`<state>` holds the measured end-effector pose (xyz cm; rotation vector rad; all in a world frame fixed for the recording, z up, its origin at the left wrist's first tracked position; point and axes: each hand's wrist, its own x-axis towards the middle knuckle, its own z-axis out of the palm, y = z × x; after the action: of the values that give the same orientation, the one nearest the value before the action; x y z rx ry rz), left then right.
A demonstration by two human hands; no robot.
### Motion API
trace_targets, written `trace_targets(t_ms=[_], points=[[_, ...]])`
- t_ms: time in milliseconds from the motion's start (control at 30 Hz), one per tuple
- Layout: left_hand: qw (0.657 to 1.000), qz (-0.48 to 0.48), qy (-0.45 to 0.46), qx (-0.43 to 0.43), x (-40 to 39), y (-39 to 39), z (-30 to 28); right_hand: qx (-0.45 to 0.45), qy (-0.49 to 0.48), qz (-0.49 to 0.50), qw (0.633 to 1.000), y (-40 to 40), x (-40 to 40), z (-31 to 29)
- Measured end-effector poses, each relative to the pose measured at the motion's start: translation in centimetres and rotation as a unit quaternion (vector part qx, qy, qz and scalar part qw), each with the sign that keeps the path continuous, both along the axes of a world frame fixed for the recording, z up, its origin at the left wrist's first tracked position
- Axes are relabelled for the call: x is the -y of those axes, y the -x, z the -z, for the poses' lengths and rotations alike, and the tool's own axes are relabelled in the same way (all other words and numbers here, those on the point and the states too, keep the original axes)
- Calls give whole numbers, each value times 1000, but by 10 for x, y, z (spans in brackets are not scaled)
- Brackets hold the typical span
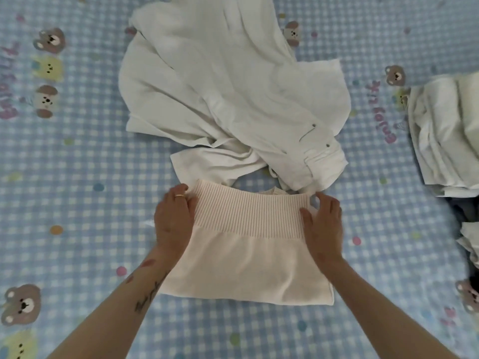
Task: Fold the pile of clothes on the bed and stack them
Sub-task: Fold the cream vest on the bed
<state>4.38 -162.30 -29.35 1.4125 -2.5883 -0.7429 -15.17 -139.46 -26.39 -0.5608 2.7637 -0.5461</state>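
- Lying flat in the lower centre of the frame: pink knit garment (248, 244), folded into a rough rectangle, ribbed band across its upper part, smooth knit below.
- Resting on the left edge of the pink knit garment: left hand (175, 217), palm down, fingers extended and close together, fingertips reaching the upper left corner of the ribbed band; ring (179, 195) showing on one finger.
- Resting on the right edge of the same garment: right hand (324, 224), palm down, fingers extended and slightly spread, thumb lying on the ribbed band, fingertips at the upper right corner. Not curling round the fabric on either side, as far as visible.
- Entering from the lower edge of the frame: both bare forearms, dark markings showing on the left one.
- Lying unfolded in the upper centre of the frame: white trousers (228, 94), crumpled, waistband with metal studs pointing toward the lower right, just beyond the top edge of the pink knit garment; whether touching it, not clear.
- Sitting at the right edge of the frame, well apart from the pink knit garment: stack of folded white clothes (445, 130), partly cut off by the frame.
- Showing below that stack at the right edge: more pale and dark fabric, too cropped for identifying.
- Covering the whole background: blue checked bed sheet (77, 177) with printed bears and coloured dots.
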Motion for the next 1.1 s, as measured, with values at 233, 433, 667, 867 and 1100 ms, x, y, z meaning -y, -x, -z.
trace_targets(t_ms=[233, 433, 667, 867, 1100], points=[[983, 135, 45, 116, -25, -55, 17, -20, -164, -250, 954, -51, -31, 25], [994, -42, -76, 61, -34, -52, 0, 15, -109, -53, 993, -47, -51, 19], [973, -107, -204, 34, -55, -53, -30, 120, -82, 23, 989, -78, -45, 2], [955, -122, -268, -47, -82, -36, -87, 97, -11, 36, 995, -51, -65, -35], [944, -46, -314, -93, -208, 49, -140, 25, 11, 27, 999, 28, -204, -116]])
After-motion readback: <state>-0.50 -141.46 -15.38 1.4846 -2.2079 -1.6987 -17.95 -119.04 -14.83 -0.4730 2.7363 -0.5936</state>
